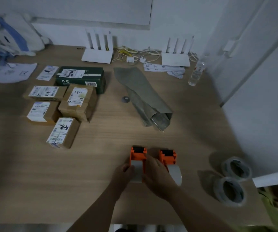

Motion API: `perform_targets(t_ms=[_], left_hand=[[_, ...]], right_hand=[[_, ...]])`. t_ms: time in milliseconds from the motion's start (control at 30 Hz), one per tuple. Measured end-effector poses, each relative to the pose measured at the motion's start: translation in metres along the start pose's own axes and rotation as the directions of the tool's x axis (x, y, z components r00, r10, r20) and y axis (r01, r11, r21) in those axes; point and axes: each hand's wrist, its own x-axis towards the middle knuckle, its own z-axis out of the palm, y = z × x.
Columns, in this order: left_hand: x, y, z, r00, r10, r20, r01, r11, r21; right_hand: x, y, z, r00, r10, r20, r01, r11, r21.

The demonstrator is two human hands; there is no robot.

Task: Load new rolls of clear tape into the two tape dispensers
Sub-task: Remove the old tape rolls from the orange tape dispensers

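Two orange tape dispensers stand side by side near the table's front edge. The left dispenser (138,155) carries a grey roll (136,171), and both hands clasp that roll: my left hand (123,173) on its left side, my right hand (155,174) on its right. The right dispenser (168,156) stands untouched just beyond my right hand, with a grey roll (175,174) in it too. Two loose rolls of clear tape lie at the right, one farther (236,167) and one nearer (229,191).
Several labelled cardboard parcels (64,131) and a dark green box (80,77) sit at the left. A grey folded bag (143,96) lies in the middle. Two white routers (98,55), cables and a clear bottle (196,72) stand at the back. A wall rises at the right.
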Motion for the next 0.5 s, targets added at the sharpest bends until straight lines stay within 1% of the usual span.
perform_targets(t_ms=[133,267,367,400,500], left_hand=[[-0.006,0.007,0.004,1.0,-0.002,0.013,0.003,0.998,-0.057],[-0.008,0.013,0.005,0.999,0.013,-0.04,-0.017,0.994,-0.112],[-0.02,0.035,0.007,0.997,0.036,-0.071,-0.048,0.982,-0.183],[-0.023,0.041,0.009,0.996,0.043,-0.081,-0.059,0.977,-0.206],[-0.028,0.061,0.012,0.994,0.034,-0.102,-0.059,0.964,-0.259]], right_hand=[[0.004,-0.003,-0.005,1.0,-0.007,0.02,0.006,0.999,0.039],[0.008,0.0,-0.01,1.0,0.005,0.005,-0.005,0.99,0.139],[0.003,0.0,-0.012,0.999,0.037,-0.01,-0.033,0.97,0.243],[0.002,0.001,-0.013,0.999,0.03,-0.025,-0.022,0.963,0.268],[-0.001,0.001,-0.017,1.0,0.007,-0.031,0.002,0.96,0.279]])
